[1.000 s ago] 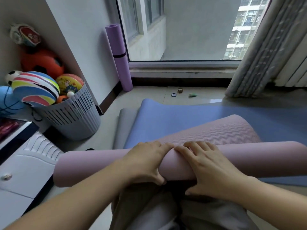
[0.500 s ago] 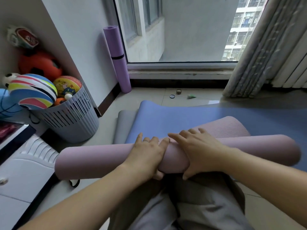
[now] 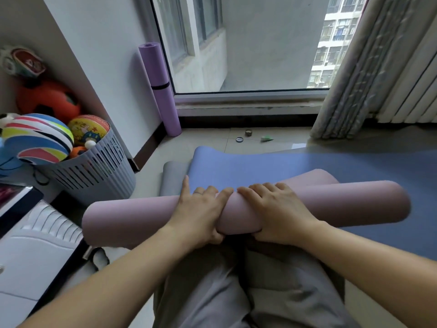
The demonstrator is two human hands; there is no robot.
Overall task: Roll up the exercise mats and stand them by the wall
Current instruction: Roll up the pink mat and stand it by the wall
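Observation:
A pink mat lies rolled almost to its end across my lap, with a short flap left flat behind the roll. My left hand and my right hand grip the roll side by side at its middle, fingers over the top and thumbs underneath. Beneath it a blue mat lies spread on the floor, and a grey mat shows under the blue one's left edge. A purple mat, rolled and strapped, stands upright in the corner by the window.
A grey slatted basket full of balls stands at the left by the wall. A white cabinet is at my near left. Small items lie on the tiles under the window. Curtain and radiator hang at the right.
The roll has advanced away from me, taking up more of the flat pink flap. Its right end has come fully into view. Both hands stayed at the middle.

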